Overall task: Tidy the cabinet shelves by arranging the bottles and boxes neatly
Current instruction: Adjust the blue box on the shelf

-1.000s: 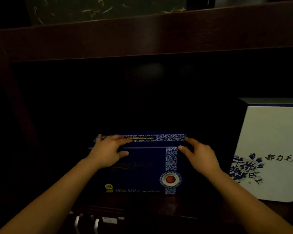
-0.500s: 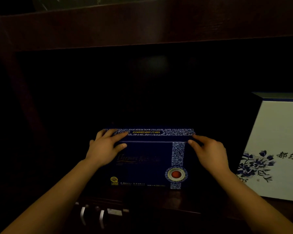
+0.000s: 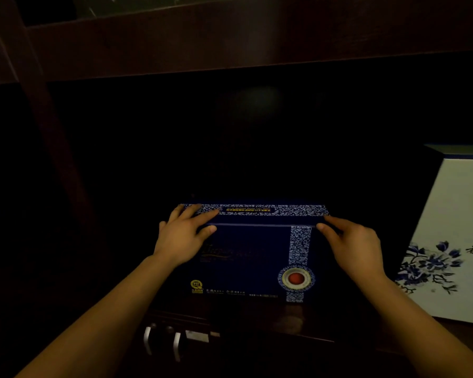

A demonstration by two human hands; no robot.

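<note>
A dark blue box (image 3: 251,257) with blue-and-white patterned bands and a red dot emblem stands upright on the dark wooden shelf (image 3: 298,323). My left hand (image 3: 185,236) grips its upper left corner, fingers over the top edge and thumb on the front. At the upper right corner, my right hand (image 3: 350,242) holds the box the same way. A taller white box (image 3: 456,227) with blue flowers and black characters stands to the right, apart from the blue box.
The shelf recess behind the boxes is very dark. A wooden shelf board (image 3: 230,42) runs overhead, with an upright post (image 3: 41,105) at the left. Below the shelf front, white handles (image 3: 161,342) show on a lower cabinet.
Both hands keep their hold on the blue box. The box and hands sit slightly further right and higher in view, and the white box has slid toward the right edge.
</note>
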